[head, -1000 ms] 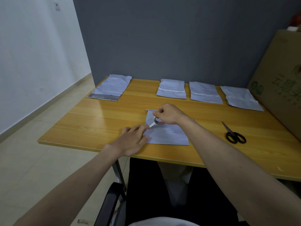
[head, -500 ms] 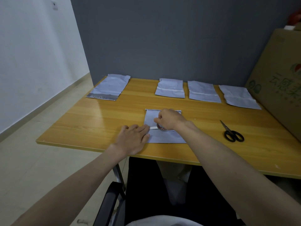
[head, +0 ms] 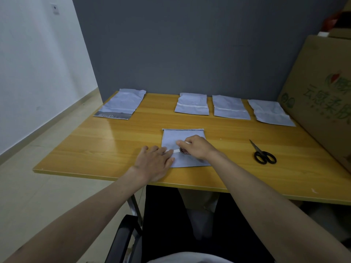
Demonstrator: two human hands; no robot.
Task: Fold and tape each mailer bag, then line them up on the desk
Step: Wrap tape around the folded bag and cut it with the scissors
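While the right hand (head: pixel 196 148) curls its fingers round a small roll of tape (head: pixel 183 151) (mostly hidden beneath the palm), a white strip of tape (head: pixel 175 151) stretches leftward from it to the left hand (head: pixel 154 164), whose straight fingers press flat on the strip's end and on the left edge of the folded mailer bag (head: pixel 185 147) lying near the front of the wooden desk (head: pixel 117 145). Along the far edge lie three taped bags (head: pixel 192 106) in a row and, well apart at the left corner, an unfolded bag (head: pixel 121 104); scissors (head: pixel 263 155) rest to the right, near a cardboard box (head: pixel 322 95).
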